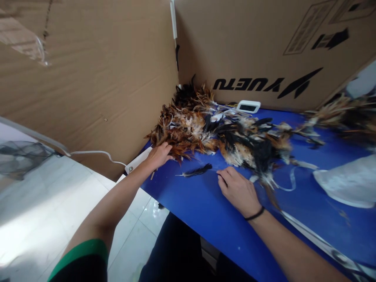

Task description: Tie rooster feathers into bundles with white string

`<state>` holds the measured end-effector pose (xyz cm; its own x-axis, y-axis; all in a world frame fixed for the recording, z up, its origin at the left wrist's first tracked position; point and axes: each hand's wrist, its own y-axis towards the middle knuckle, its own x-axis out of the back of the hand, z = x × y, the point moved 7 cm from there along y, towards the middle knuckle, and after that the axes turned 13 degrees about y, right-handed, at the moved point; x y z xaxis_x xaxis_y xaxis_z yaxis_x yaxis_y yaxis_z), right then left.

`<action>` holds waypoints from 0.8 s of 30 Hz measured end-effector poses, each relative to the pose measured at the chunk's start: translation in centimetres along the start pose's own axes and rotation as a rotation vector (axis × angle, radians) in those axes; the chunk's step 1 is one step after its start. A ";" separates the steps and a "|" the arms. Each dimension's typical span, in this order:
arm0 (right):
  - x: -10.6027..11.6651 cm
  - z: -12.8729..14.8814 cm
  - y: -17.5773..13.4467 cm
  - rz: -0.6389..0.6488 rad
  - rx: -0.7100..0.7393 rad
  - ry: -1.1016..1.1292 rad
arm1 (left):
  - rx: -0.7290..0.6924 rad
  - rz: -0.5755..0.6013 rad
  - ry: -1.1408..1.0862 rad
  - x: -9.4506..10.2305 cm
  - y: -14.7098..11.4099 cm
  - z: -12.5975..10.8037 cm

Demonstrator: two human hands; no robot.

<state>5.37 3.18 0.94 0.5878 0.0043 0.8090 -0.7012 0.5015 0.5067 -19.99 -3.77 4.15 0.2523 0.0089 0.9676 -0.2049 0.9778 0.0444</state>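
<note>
Seemingly little is separated: one slender black feather (pixel 197 171) lies apart on the blue counter (pixel 188 211), with loose brown-and-black feathers (pixel 188 125) heaped behind. The left hand (pixel 159 155) rests loosely spread at their edge; the right hand (pixel 238 190) is curled, its grip unclear.

YUETU, upside down on cardboard

The brand name YUETU (pixel 249 84) stands in heavy black capitals, upside down, along the lower edge of the cardboard panel (pixel 235 43) behind the blue table (pixel 188 203). A pointed, leaf-like black logo (pixel 301 83) adjoins its Y. Toward the panel's upper right corner, a framed block of print (pixel 310 27) is too blurred to read, as are the black arrow-like sign (pixel 330 39) beside it and another framed print (pixel 352 11). On the table's back edge, a white device (pixel 257 106) has a dark display, its content illegible.
</note>
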 end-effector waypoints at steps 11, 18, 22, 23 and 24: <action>0.0 0.0 0.1 0.001 -0.004 0.018 | 0.197 -0.049 -0.468 0.2 1.5 3.5; 0.1 0.0 0.0 0.000 -0.004 0.018 | 0.428 -0.026 -1.074 0.9 1.3 6.7; 0.2 0.0 -0.1 -0.009 0.007 0.019 | 0.567 -0.165 -1.137 1.9 1.5 10.1; 0.2 0.0 -0.1 -0.010 0.011 0.015 | 0.607 -0.170 -1.090 2.0 1.5 11.0; 0.1 0.0 -0.1 -0.011 0.014 0.011 | 0.643 -0.157 -1.018 1.9 1.6 11.7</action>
<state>5.50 3.17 1.01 0.6001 0.0085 0.7999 -0.6999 0.4897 0.5199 -30.86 -4.67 8.98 -0.4826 -0.5518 0.6801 -0.7438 0.6682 0.0143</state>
